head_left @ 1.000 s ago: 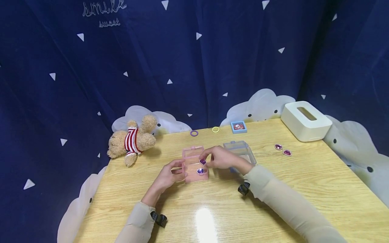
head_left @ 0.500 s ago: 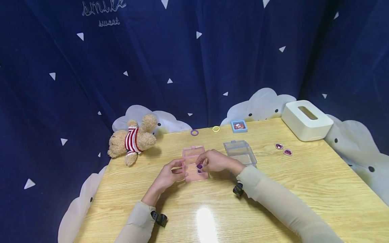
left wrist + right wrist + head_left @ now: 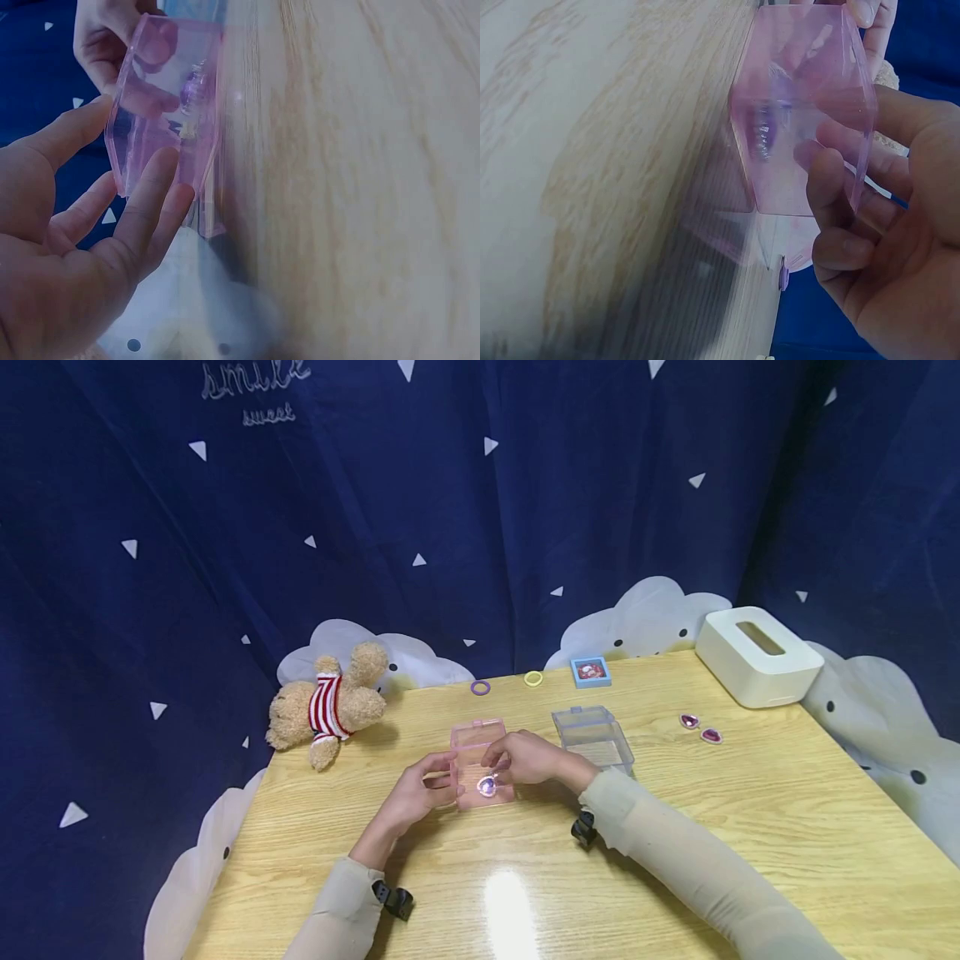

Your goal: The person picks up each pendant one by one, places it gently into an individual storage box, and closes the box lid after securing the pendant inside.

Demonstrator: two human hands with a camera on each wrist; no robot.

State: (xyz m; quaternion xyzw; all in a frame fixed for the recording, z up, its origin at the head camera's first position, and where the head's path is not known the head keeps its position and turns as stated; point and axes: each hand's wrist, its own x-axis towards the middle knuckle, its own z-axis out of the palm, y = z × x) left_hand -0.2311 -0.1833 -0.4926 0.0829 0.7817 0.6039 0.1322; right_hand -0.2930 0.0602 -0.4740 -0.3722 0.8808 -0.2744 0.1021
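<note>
A see-through pink box (image 3: 484,801) stands on the table with its lid tipped back. My left hand (image 3: 411,792) holds it at the left side, and its fingertips lie against the wall in the left wrist view. My right hand (image 3: 528,758) reaches into it from the right. In the right wrist view, the right hand's fingers (image 3: 829,180) are loosely bent and show through the pink plastic, seemingly holding nothing. A shiny purple gem (image 3: 487,786) with a pale beaded edge lies inside, just below those fingertips. The fingers partly hide what else lies in the box.
Right of the pink box stands a clear bluish box (image 3: 596,735), lid up. Two pink gems (image 3: 700,728) lie farther right. Along the back are a purple ring (image 3: 480,687), a yellow ring (image 3: 533,678), a blue-framed picture (image 3: 591,672), a teddy bear (image 3: 326,706) and a white tissue box (image 3: 757,657).
My right hand has moved left and lower into the pink box, and the gem it pinched appears let go there. The left hand has stayed at the box's side.
</note>
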